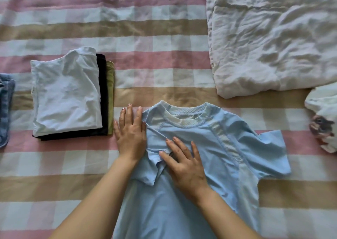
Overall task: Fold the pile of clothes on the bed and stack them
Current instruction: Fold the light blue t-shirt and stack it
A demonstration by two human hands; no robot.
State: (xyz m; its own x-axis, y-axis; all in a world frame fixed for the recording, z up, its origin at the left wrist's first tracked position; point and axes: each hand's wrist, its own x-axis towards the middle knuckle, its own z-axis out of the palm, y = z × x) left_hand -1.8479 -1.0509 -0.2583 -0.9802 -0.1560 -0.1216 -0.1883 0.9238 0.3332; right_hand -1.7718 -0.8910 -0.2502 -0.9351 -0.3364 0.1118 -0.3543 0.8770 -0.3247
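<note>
A folded stack (67,94) lies at nine o'clock. The left hand (130,131) and right hand (186,164), fingers flat, press the half-folded blue shirt (209,147). Another garment (322,118) waits at three o'clock.

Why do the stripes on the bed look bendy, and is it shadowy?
In the head view, the wide-angle lens bows the bedsheet stripes toward the edges; light is soft and even, with faint shadows beside the left hand and right hand.

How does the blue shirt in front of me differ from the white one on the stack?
The blue shirt lies mostly spread out, one sleeve sticking out; the white shirt is folded into a compact rectangle. The blue shirt lies on the bed sheet under the right hand; the white shirt tops a stack, untouched. Both necklines point away from the person.
</note>
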